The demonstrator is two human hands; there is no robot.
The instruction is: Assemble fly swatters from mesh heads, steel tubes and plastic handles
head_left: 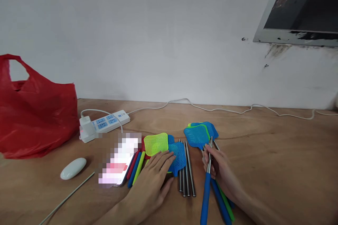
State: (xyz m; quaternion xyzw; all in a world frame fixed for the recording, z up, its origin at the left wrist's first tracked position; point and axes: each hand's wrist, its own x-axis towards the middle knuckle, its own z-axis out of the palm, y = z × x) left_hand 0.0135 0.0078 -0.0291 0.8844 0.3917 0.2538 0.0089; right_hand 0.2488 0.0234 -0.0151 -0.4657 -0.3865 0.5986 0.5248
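Observation:
My left hand (155, 179) lies flat with its fingers stretched out over a yellow-green fly swatter head (155, 144) and a blue fly swatter head (179, 156). Beside it are several bare metal rods (188, 172) and some coloured grips (138, 167) in red, blue and yellow-green. My right hand (218, 161) is closed around a metal rod with a blue grip (205, 200), its upper tip free above the fingers. Behind that hand lies a group of blue and green swatter heads (196, 136); further blue and green handles (224, 200) pass beneath it.
A red plastic bag (39, 112) stands at the left. Near it are a white power strip (105, 123), a phone (123, 165) with a blurred screen and a white oval object (73, 168). A white cable (221, 110) runs along the wall.

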